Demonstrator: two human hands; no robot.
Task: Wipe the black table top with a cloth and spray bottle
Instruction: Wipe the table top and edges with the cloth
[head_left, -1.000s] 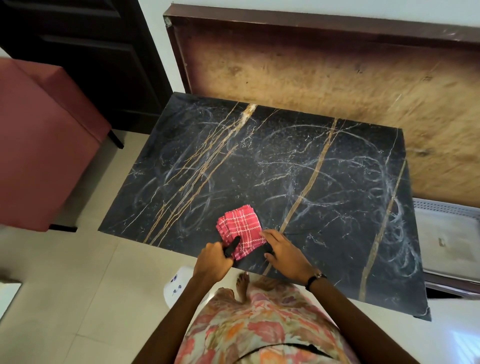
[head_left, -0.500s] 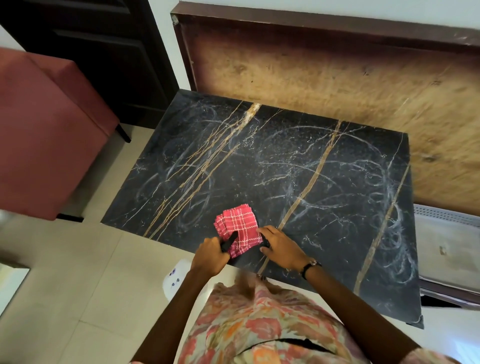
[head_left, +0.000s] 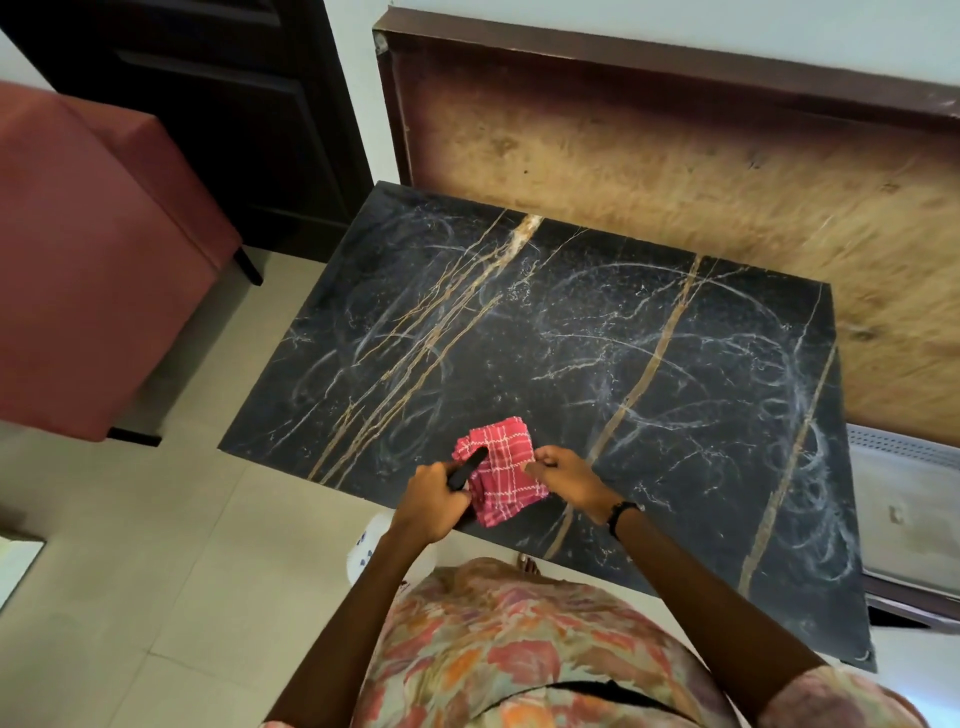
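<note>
The black marble table top (head_left: 649, 364) has gold veins and is covered in whitish swirl marks. A red checked cloth (head_left: 504, 467) lies folded at its near edge, one corner drooping toward me. My left hand (head_left: 431, 499) is closed around the spray bottle (head_left: 466, 472). Its black head points over the cloth and its white body hangs below my wrist, off the table. My right hand (head_left: 566, 475) pinches the cloth's right edge with curled fingers. A dark watch sits on that wrist.
A red upholstered chair (head_left: 93, 260) stands left of the table on the tiled floor (head_left: 156, 571). A dark door (head_left: 234, 104) is behind it. A worn wooden board (head_left: 675, 156) leans on the wall past the far edge. A white grilled unit (head_left: 909, 499) sits at the right.
My right hand has gone from resting flat beside the cloth to pinching its edge. The cloth has loosened and slid slightly toward me. My left hand keeps hold of the bottle.
</note>
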